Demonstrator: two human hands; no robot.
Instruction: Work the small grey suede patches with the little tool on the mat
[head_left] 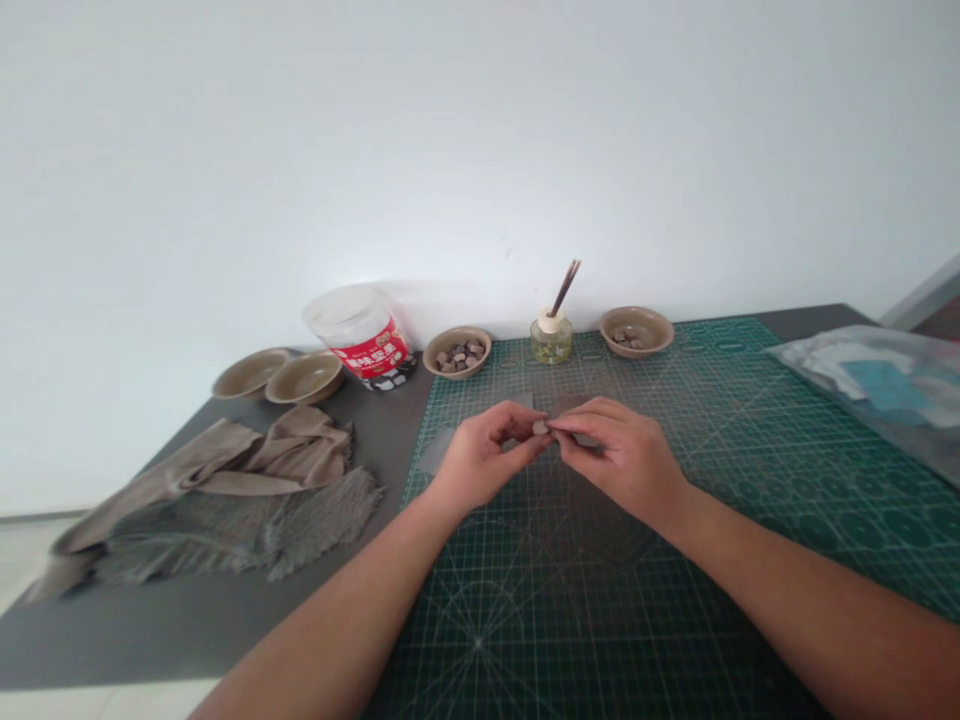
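White wall is seen rising behind a dark grey surface [172, 630], over which a green gridded cutting mat [600, 620] is laid. At the centre of the mat, a small round tan piece [540, 428] is pinched in the air, well above the grid. It is held by the left hand [484, 460] in a closed grip, thumb and forefinger together, while the right hand [619, 460] is brought against it from the other side, its grip also nearly closed. Flat grey pieces [436, 450] are laid on the mat just beneath the hands, partly hidden by them.

Along the wall, a ceramic bowl of dark and tan pieces [457, 350], a glass diffuser jar with sticks [551, 340] and a second filled bowl [636, 330] are lined up. Further left, two shallow bowls [277, 375] and a tipped plastic tub with a red label [360, 335] are placed. A taupe cloth [202, 470] lies on a frayed grey cloth [247, 530], and a clear plastic bag [870, 390] is at the right.
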